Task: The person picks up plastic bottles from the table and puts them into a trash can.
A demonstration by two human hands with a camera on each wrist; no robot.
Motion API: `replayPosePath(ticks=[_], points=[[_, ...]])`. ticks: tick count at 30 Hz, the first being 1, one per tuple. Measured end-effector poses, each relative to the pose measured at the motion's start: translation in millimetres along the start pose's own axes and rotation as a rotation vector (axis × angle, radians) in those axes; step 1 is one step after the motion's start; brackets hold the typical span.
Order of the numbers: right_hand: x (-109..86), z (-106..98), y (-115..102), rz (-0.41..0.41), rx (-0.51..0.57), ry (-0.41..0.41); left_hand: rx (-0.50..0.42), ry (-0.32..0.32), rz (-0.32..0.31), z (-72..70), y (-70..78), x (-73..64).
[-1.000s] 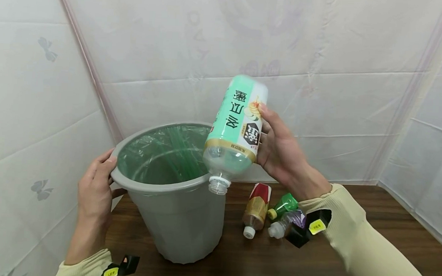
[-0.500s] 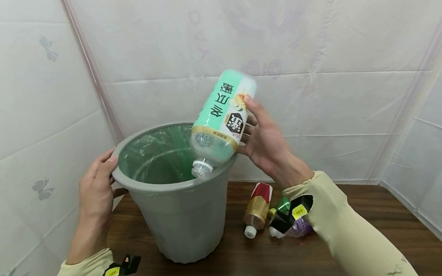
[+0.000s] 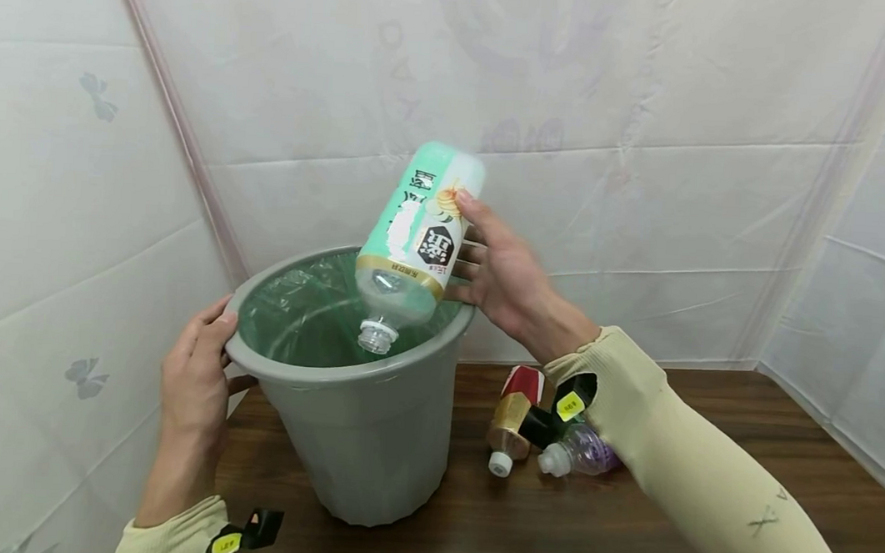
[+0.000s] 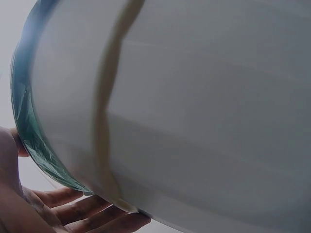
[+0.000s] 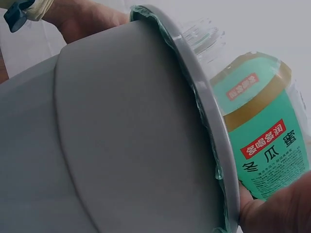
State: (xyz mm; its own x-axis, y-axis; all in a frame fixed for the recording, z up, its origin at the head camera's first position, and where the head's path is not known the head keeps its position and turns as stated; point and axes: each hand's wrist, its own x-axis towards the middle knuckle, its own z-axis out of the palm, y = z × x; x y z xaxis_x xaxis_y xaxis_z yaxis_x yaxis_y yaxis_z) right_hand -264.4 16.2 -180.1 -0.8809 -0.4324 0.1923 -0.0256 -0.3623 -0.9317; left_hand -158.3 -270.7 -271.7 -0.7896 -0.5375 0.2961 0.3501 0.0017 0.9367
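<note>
A grey trash bin (image 3: 374, 440) lined with a green plastic bag (image 3: 298, 311) stands on the table. My left hand (image 3: 192, 380) grips its rim at the left; in the left wrist view the fingers (image 4: 82, 208) lie against the bin's side. Over the bin's mouth, my right hand (image 3: 513, 284) holds a mint-green and white drink bottle (image 3: 418, 238) upside down and tilted, the thumb in front and the fingers behind it. Its capless neck points down into the opening. The right wrist view shows the bottle's label (image 5: 265, 141) beyond the rim.
Right of the bin, several bottles lie on the dark wooden table (image 3: 705, 424): a red and gold bottle (image 3: 514, 414) and a clear bottle with a purple label (image 3: 587, 451); a green one is mostly hidden behind the right wrist. Pale sheeting (image 3: 308, 119) surrounds the table.
My right hand has carried the bottle leftward, from beside the rim to over the bin's opening. My left hand has stayed on the rim.
</note>
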Motion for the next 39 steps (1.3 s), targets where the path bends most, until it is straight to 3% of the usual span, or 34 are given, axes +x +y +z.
replayPosePath(ticks=[24,39], points=[[17.2,22.6,6.8,-0.002,-0.059,0.049,0.003,-0.001,0.006,2.8,-0.7,-1.6],[15.5,25.8,13.5,0.013,-0.218,0.022,0.027,0.000,0.007,1.9,-3.4,-1.4]])
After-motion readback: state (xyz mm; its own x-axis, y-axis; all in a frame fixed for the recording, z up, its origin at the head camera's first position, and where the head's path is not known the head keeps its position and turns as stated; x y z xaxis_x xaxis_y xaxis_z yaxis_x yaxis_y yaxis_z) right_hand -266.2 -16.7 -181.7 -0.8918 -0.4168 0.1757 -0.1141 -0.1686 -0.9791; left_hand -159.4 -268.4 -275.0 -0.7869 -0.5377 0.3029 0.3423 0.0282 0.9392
